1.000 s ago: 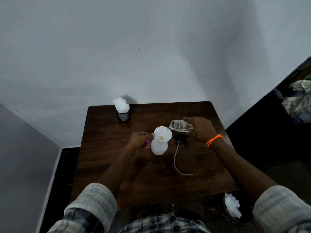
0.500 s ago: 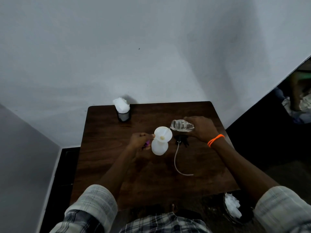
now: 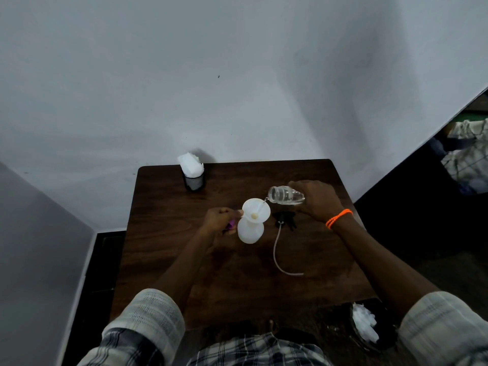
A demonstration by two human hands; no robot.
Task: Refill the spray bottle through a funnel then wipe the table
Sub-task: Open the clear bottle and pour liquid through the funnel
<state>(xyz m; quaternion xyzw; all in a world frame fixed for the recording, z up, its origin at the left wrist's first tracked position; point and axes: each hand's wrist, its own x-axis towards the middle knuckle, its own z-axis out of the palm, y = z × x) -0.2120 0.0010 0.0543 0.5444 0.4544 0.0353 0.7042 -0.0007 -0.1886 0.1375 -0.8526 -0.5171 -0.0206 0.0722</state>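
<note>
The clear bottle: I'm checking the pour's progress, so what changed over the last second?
Little: the right hand holds the clear bottle tipped over the funnel, barely shifted. The left hand still grips the funnel's edge; the spray bottle and sprayer head unmoved.

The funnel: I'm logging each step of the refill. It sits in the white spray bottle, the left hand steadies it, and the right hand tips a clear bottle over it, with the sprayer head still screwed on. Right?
Not quite. In the head view the sprayer head is off: it lies on the table right of the white spray bottle, its tube trailing. The funnel, left hand, right hand and clear bottle are as you say.
</note>
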